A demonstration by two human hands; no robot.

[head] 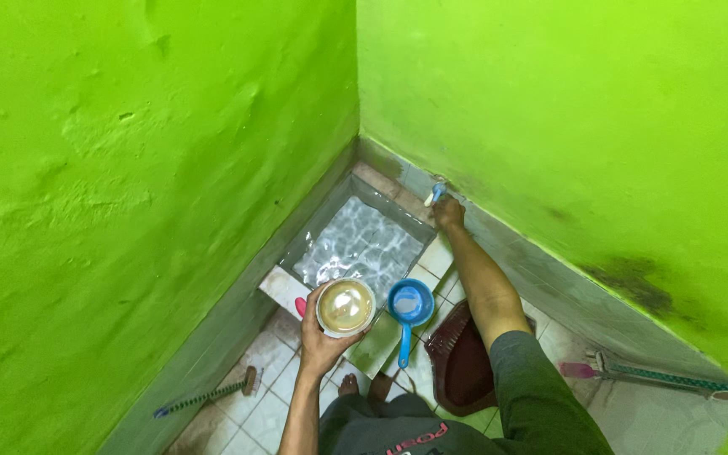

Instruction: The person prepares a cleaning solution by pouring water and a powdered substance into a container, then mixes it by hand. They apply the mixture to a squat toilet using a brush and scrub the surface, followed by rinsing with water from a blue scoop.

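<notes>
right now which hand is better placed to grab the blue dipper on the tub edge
Left, probably. The left hand is right beside the blue dipper, though it holds a round bowl. The right hand is stretched away to the far corner of the water tub, gripping a small brush.

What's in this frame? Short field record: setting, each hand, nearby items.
setting: corner of bright green walls, tiled water basin full of rippling water
left hand: holds a round white container with yellowish contents, above the basin's near edge
right hand: arm stretched out, grips a small blue-and-white brush against the basin's far tiled ledge by the wall
blue dipper: sits on the basin edge, handle toward the person
dark red basket: on the floor under the right arm
long-handled brushes: one on the floor at left, one at right
</notes>
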